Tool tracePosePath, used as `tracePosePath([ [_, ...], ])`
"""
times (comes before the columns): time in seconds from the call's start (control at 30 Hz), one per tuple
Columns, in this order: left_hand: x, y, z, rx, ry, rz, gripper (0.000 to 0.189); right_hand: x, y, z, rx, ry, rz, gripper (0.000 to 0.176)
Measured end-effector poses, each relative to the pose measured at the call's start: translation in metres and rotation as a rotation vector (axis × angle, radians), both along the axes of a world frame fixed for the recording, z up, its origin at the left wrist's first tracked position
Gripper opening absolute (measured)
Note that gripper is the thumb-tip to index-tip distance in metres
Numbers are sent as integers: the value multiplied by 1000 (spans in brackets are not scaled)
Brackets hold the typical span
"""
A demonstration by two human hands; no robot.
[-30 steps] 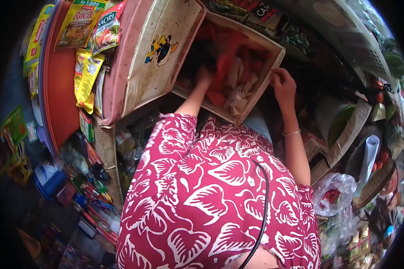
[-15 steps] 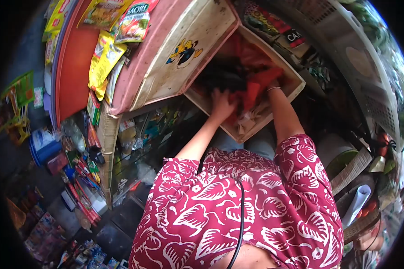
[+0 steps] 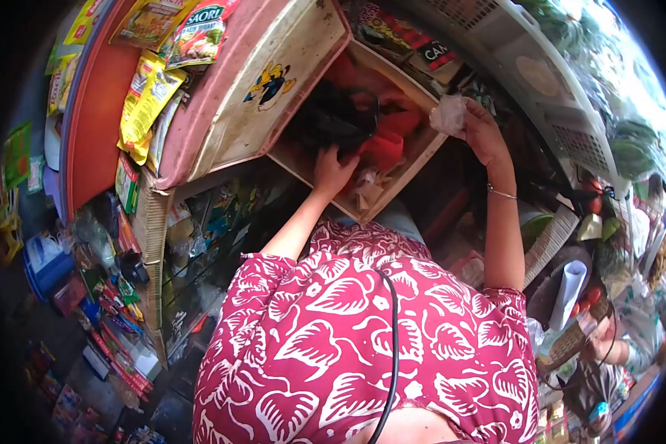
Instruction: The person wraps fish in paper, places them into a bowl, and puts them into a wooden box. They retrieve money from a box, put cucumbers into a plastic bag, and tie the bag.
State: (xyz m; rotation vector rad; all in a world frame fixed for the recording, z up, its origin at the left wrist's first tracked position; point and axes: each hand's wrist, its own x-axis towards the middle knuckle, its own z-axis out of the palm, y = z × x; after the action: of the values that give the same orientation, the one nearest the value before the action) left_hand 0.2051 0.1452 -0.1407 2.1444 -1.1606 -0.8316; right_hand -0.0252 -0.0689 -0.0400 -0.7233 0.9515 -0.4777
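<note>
A pulled-out drawer [image 3: 392,194] holds a black plastic bag [image 3: 340,111] and crumpled red plastic bags [image 3: 385,144]. My left hand [image 3: 334,172] reaches in at the near left side, its fingers curled on the lower edge of the black bag; the fingertips are partly hidden. Raised beyond the drawer's right corner, my right hand [image 3: 484,135] pinches a crumpled clear plastic bag [image 3: 448,116]. A small pale crumpled piece [image 3: 368,181] lies in the drawer's near corner.
A pinkish cabinet panel with a cartoon sticker [image 3: 271,84] stands left of the drawer. Seasoning sachets [image 3: 142,100] hang further left. A grey plastic crate [image 3: 551,81] is at upper right. Goods crowd both sides, and another person's hand [image 3: 607,344] shows at far right.
My right hand has come out of the drawer and moved up and right with a clear plastic bag. My left hand stays inside on the black bag. The whole view has shifted slightly.
</note>
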Motion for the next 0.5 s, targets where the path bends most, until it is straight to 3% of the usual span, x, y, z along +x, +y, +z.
tracePosePath([
  [0.13, -10, 3, -5, -9, 39, -48, 55, -14, 6, -32, -94, -111, 41, 22],
  [0.33, -33, 8, 16, 62, -76, -64, 58, -14, 19, -18, -217, -165, -28, 35],
  [0.43, -33, 8, -3, 10, -133, -143, 61, -6, 21, -35, -308, -93, 14, 39],
  [0.5, -50, -1, -33, 210, 60, -262, 48, 12, 23, -53, -1080, 479, 294, 41],
])
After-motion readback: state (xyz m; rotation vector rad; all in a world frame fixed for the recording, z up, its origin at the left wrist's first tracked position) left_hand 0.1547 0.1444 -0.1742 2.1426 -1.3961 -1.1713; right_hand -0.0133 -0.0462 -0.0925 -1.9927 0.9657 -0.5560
